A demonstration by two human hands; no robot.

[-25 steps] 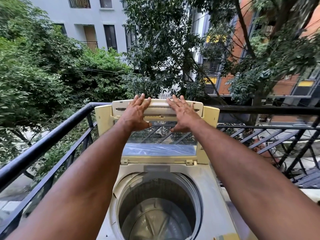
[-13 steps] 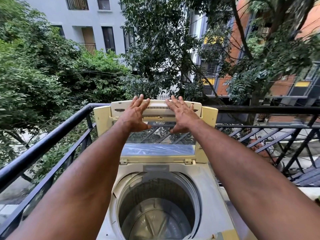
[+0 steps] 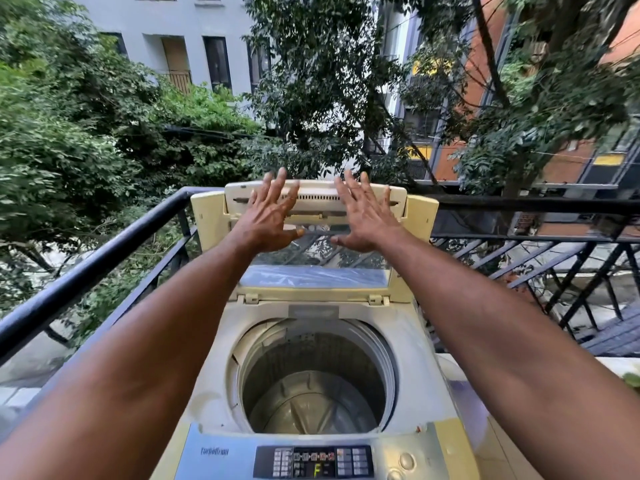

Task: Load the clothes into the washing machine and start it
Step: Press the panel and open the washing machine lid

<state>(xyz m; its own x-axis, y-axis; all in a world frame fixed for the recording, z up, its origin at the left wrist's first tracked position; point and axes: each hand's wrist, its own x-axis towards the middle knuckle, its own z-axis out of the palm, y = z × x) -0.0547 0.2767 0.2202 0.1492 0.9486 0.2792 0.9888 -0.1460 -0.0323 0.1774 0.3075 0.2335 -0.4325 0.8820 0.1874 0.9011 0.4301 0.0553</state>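
Note:
A top-loading washing machine (image 3: 426,386) stands on a balcony with its folding lid (image 3: 317,277) raised upright against the railing. The round drum (image 3: 313,393) below is open and holds no clothes. My left hand (image 3: 268,216) and my right hand (image 3: 363,214) are stretched out with fingers spread and straight, just in front of the lid's upper edge; contact with it is unclear. The control panel (image 3: 313,462) at the near edge shows a lit "F". No clothes are in view.
A black metal railing (image 3: 104,254) runs along the left and behind the machine. Black fire-escape bars (image 3: 561,265) lie to the right. Trees and buildings fill the background.
Both hands have lifted off the lid's top part and spread their fingers. The view has tilted down, bringing the control panel into sight.

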